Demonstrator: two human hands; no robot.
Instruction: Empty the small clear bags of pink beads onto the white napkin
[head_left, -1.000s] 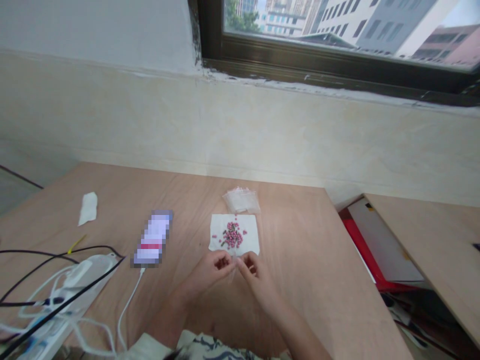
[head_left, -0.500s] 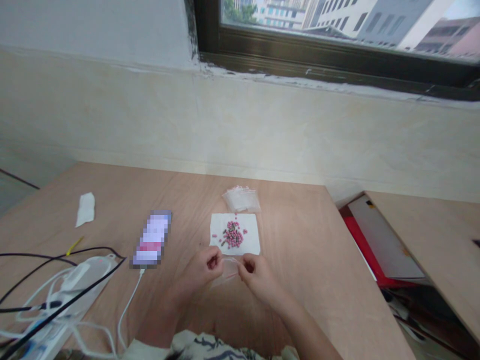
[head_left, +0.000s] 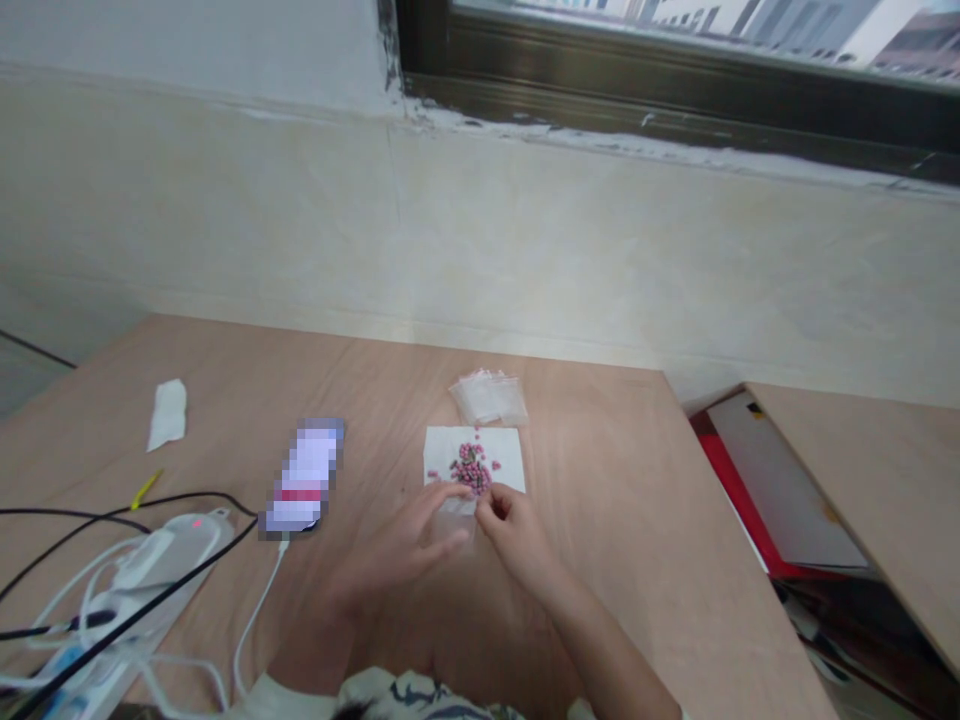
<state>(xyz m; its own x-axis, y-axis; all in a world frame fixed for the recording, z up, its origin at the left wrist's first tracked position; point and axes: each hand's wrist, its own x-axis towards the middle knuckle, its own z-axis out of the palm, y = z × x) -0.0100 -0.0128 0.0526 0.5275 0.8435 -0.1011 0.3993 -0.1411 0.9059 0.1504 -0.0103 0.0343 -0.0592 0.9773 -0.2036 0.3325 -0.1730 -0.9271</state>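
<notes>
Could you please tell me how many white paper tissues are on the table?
2. One flat tissue lies under the pink beads; a crumpled tissue lies further left on the table.

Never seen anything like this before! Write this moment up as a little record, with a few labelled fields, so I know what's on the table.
Left hand: fingers extended, lying on a small clear plastic bag
Right hand: pinching the bag's edge
Nearby: small pink beads heaped on a white paper napkin; a stack of clear bags beyond
Elsewhere on the wooden table: a pixelated phone on a white cable, a white power strip, a tissue
</notes>
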